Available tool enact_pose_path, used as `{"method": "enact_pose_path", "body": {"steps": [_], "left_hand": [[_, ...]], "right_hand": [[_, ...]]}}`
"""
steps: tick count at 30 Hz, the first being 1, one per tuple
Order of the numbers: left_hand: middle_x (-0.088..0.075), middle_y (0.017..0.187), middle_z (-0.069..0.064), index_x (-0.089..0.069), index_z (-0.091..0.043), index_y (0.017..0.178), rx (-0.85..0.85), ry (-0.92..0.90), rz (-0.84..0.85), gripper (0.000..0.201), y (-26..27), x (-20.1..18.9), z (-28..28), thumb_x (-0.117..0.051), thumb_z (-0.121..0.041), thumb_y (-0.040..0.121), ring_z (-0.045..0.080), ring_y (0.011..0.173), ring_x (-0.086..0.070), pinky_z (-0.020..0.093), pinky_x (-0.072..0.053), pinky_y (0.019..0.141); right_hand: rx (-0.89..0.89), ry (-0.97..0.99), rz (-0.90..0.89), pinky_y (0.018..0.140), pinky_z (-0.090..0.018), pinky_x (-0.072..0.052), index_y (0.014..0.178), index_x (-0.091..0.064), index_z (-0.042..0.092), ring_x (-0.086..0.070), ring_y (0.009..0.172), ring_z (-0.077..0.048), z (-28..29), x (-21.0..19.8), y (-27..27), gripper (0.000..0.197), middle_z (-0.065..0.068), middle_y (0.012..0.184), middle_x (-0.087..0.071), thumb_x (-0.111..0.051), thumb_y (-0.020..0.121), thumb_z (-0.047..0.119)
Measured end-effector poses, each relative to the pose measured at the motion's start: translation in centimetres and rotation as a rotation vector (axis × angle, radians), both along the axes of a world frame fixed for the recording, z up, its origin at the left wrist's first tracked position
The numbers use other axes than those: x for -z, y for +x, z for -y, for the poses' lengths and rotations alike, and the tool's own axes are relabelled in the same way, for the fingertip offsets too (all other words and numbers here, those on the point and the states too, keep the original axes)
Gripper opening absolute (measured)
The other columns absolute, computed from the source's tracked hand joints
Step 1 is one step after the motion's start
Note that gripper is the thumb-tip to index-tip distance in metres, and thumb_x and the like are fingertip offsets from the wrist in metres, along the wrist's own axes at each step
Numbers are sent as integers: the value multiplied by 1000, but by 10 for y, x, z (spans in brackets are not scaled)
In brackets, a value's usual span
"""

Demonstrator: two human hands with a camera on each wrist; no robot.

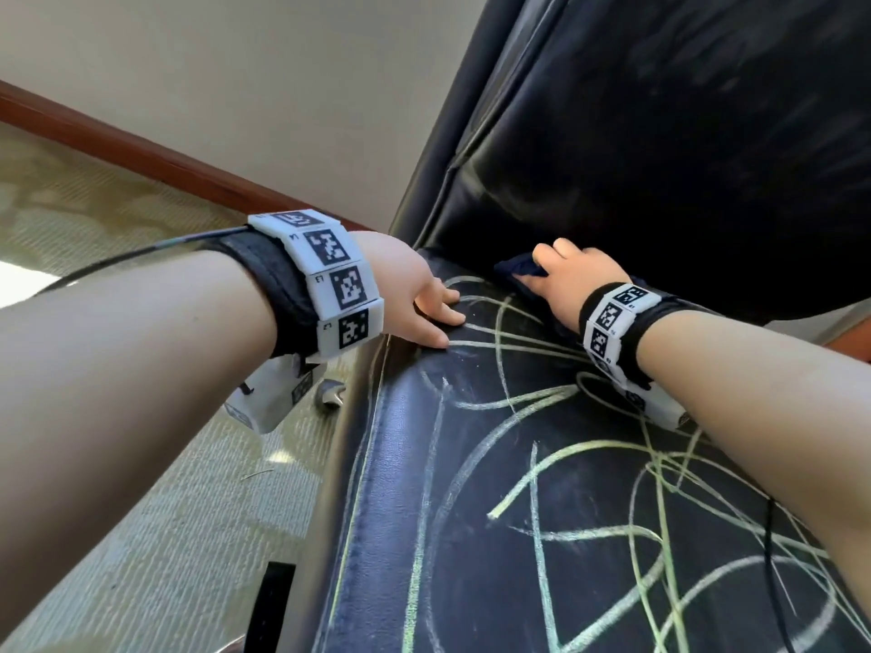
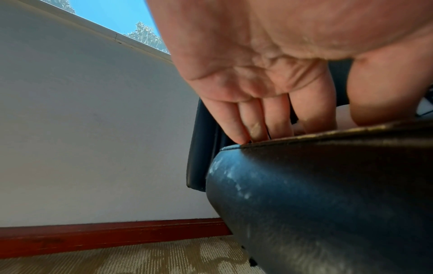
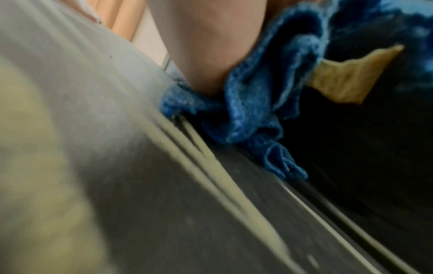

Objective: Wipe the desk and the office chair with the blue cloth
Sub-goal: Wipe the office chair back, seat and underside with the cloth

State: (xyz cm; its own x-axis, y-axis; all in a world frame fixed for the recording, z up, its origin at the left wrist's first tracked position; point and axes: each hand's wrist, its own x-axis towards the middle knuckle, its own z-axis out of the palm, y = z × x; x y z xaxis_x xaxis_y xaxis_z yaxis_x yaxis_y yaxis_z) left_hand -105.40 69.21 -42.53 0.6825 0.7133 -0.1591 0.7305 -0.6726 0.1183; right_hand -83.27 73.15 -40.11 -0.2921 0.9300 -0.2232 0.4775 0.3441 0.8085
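The black leather office chair seat [image 1: 495,558] is covered in pale green-white chalk scribbles [image 1: 542,402]; its backrest [image 1: 660,134] rises behind. My left hand [image 1: 443,318] rests flat on the seat's back left edge, fingers straight, holding nothing. In the left wrist view its fingers [image 2: 255,118] press onto the seat rim [image 2: 328,166]. My right hand [image 1: 561,266] grips the bunched blue cloth [image 1: 516,268] at the back of the seat, right by the crease under the backrest. The right wrist view shows the blue cloth [image 3: 248,111] crumpled under my hand [image 3: 206,55] beside chalk lines [image 3: 211,166].
Patterned beige carpet [image 1: 141,464] lies left of the chair, bounded by a red-brown baseboard [image 1: 141,153] and a plain wall [image 1: 235,63]. A metal part of the chair base [image 1: 330,393] shows below the seat edge. A window [image 2: 112,14] sits above the wall.
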Motion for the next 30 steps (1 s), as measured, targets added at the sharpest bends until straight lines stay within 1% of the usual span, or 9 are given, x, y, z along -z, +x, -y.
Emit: {"method": "enact_pose_path", "body": {"steps": [4, 7, 11, 13, 16, 21, 24, 27, 30], "left_hand": [[-20, 149, -28, -35, -48, 137, -6, 8, 34, 46, -2, 5, 1, -39, -57, 92, -3, 136, -26, 26, -29, 109], [-19, 150, -27, -34, -47, 138, -14, -11, 14, 46, 0, 3, 6, -38, -55, 92, -4, 138, -20, 25, -26, 110], [-20, 152, -22, -34, -44, 139, -57, -8, -152, 45, 16, -19, 17, -40, -48, 95, 1, 136, -28, 22, -27, 107], [-22, 152, -20, -34, -42, 140, -47, 15, -244, 46, 32, -37, 20, -43, -43, 96, 5, 134, -32, 22, -28, 104], [-18, 154, -15, -25, -39, 144, 1, 54, -179, 51, 67, -52, 17, -42, -42, 96, 6, 140, -20, 25, -21, 110], [7, 158, -4, -3, -33, 149, -118, -133, -243, 69, 142, -38, 16, -41, -51, 94, 18, 145, 8, 40, -1, 117], [12, 157, -4, 0, -36, 148, -206, -253, -326, 73, 167, -30, 15, -42, -56, 91, 24, 144, 9, 47, -3, 117], [13, 157, -3, 0, -36, 148, -257, -311, -384, 74, 175, -33, 15, -45, -52, 92, 25, 144, 9, 47, -5, 117], [15, 156, -4, 1, -35, 148, -318, -329, -438, 74, 184, -39, 19, -45, -51, 92, 24, 144, 10, 50, -8, 116]], "right_hand": [[222, -46, -81, 93, -30, -37, 147, -15, 36, -24, 127, -24, 8, -5, 30, 73, -3, 140, -19, -58, 88, 29], [370, -67, -270, 99, -33, -36, 146, -12, 42, -24, 129, -26, 14, -4, 56, 74, -2, 143, -17, -55, 89, 23], [464, -88, -535, 100, -38, -36, 142, -30, 29, -35, 127, -32, 4, -1, 64, 50, -7, 141, -28, -40, 93, 36], [466, -116, -613, 99, -40, -34, 139, -35, 24, -36, 127, -34, -4, -2, 65, 47, -10, 140, -32, -42, 95, 41], [500, -127, -777, 98, -39, -36, 134, -37, 19, -40, 124, -34, -15, -1, 76, 58, -11, 136, -37, -43, 90, 58], [501, -190, -1019, 98, -37, -35, 137, -36, 17, -39, 127, -33, -19, 0, 90, 56, -14, 138, -38, -44, 93, 50], [416, -241, -1000, 99, -37, -35, 135, -38, 16, -40, 126, -34, -18, 0, 96, 49, -15, 138, -38, -46, 94, 43], [309, -291, -933, 101, -38, -34, 136, -36, 19, -36, 128, -34, -11, -5, 104, 45, -13, 141, -34, -44, 96, 39], [171, -297, -723, 96, -38, -36, 142, -31, 20, -30, 131, -30, 2, -16, 105, 48, -7, 142, -26, -44, 97, 32]]}}
